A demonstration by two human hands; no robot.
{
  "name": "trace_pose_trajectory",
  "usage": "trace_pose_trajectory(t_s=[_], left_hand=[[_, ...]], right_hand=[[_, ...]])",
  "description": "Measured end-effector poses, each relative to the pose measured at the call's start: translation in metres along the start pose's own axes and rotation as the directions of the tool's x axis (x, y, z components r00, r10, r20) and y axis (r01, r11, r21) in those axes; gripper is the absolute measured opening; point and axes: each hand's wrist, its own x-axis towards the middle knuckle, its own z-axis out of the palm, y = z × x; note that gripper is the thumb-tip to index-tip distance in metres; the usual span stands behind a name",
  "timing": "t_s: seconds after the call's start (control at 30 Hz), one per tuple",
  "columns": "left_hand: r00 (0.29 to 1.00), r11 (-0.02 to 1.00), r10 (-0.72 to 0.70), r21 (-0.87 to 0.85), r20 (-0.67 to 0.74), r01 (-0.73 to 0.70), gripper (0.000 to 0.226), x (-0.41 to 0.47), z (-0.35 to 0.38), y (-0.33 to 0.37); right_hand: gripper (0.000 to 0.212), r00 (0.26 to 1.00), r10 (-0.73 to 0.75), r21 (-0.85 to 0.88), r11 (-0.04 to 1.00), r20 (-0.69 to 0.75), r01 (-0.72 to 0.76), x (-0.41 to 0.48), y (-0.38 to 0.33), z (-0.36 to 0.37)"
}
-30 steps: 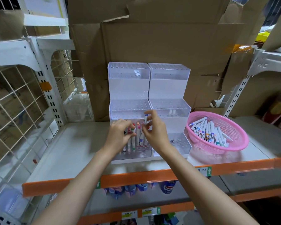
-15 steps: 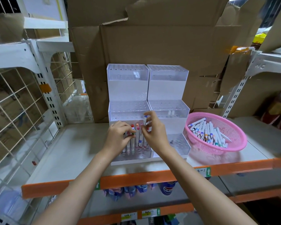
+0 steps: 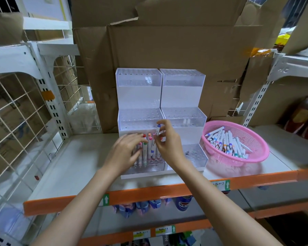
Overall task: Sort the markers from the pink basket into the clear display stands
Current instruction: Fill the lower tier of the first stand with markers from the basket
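Note:
Two clear stepped display stands stand side by side on the shelf, the left stand (image 3: 139,96) and the right stand (image 3: 183,96). Several markers (image 3: 144,151) stand upright in the left stand's bottom step. My right hand (image 3: 167,142) pinches a white marker with a blue cap (image 3: 157,130), held upright over that bottom step. My left hand (image 3: 126,151) rests with spread fingers against the standing markers. The pink basket (image 3: 256,157) sits to the right of the stands and holds several loose markers (image 3: 226,142).
Cardboard boxes (image 3: 167,50) rise behind the stands. A white wire grid panel (image 3: 16,121) closes the left side, and a white slotted upright (image 3: 256,103) stands at the right. The shelf has an orange front edge (image 3: 149,192). Brown bottles (image 3: 304,118) stand at the far right.
My right hand has lifted the blue-capped marker slightly and shifted a little right. My left hand's fingers have opened and spread over the standing markers.

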Motion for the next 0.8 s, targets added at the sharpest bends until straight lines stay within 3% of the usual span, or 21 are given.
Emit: trace_pose_trajectory(t_s=[0.4, 0.57, 0.8], left_hand=[[0.996, 0.998, 0.029, 0.057, 0.090, -0.034, 0.047, -0.012, -0.005, -0.005], [0.996, 0.997, 0.032, 0.074, 0.088, -0.038, 0.045, -0.008, -0.009, -0.004], [0.993, 0.995, 0.040, 0.085, 0.115, -0.050, 0.050, -0.010, -0.010, -0.005]], right_hand=[[0.016, 0.998, -0.041, -0.060, 0.997, 0.050, 0.044, -0.008, 0.006, 0.011], [0.006, 0.991, -0.121, -0.105, 0.986, 0.061, 0.127, -0.010, 0.009, 0.010], [0.010, 0.974, -0.203, -0.138, 0.967, 0.099, 0.215, -0.011, 0.016, 0.011]])
